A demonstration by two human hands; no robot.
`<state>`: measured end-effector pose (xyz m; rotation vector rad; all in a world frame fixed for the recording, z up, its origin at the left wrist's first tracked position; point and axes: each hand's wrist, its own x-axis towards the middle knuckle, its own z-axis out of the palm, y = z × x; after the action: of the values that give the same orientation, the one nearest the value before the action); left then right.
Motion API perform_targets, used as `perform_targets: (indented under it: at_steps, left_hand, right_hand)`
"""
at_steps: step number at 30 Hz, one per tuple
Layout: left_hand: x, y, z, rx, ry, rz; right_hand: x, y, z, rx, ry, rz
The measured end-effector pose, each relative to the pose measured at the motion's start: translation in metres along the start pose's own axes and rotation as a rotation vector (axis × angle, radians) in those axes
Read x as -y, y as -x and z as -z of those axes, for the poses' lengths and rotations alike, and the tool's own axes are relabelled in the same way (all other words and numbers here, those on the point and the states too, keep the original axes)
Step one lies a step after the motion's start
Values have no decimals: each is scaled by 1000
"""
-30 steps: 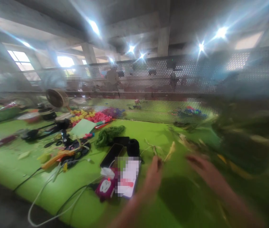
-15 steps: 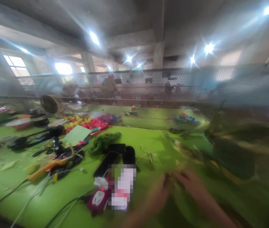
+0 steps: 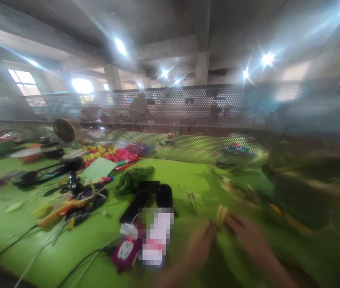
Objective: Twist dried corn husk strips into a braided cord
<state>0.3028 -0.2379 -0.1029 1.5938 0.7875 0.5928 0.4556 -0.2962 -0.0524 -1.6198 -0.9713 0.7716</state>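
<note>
At the lower right, above the green tabletop, my left hand (image 3: 201, 242) and my right hand (image 3: 246, 232) meet with their fingertips close together. Both pinch a pale yellow, husk-like strip (image 3: 221, 214), whose folded end sticks up between them. Motion blur hides its exact kind and the finger details. A longer pale green part seems to hang below the hands. Beyond them lie thin pale strands (image 3: 191, 197) and a loose bunch of husk-like strips (image 3: 232, 187).
Left of my hands lie a pixelated phone-like object (image 3: 156, 238), a purple power socket (image 3: 127, 252), a dark phone (image 3: 135, 206) and a black spool-like object (image 3: 164, 196). An orange glue gun (image 3: 58, 211) trails a cable. A perforated screen (image 3: 184, 108) stands behind; a dark green leafy heap (image 3: 298, 192) is at right.
The yellow end of the strip now shows more plainly between my fingertips. My right hand has shifted slightly right, away from the left. The view has moved a little.
</note>
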Motion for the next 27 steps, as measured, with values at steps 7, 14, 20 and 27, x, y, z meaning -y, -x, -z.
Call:
perform_targets:
  at_steps: [7, 14, 20, 27]
  left_hand:
    - [4, -3, -1, -10, 44, -9]
    - [-6, 4, -2, -25, -31, -43]
    - [-17, 8, 1, 25, -132, -59]
    - [-8, 7, 6, 44, -136, -70]
  right_hand:
    - [-7, 4, -4, 2, -48, -28]
    - [-7, 3, -3, -5, -12, -47]
    - [-2, 3, -2, -3, -62, -93]
    - [12, 7, 2, -85, -29, -69]
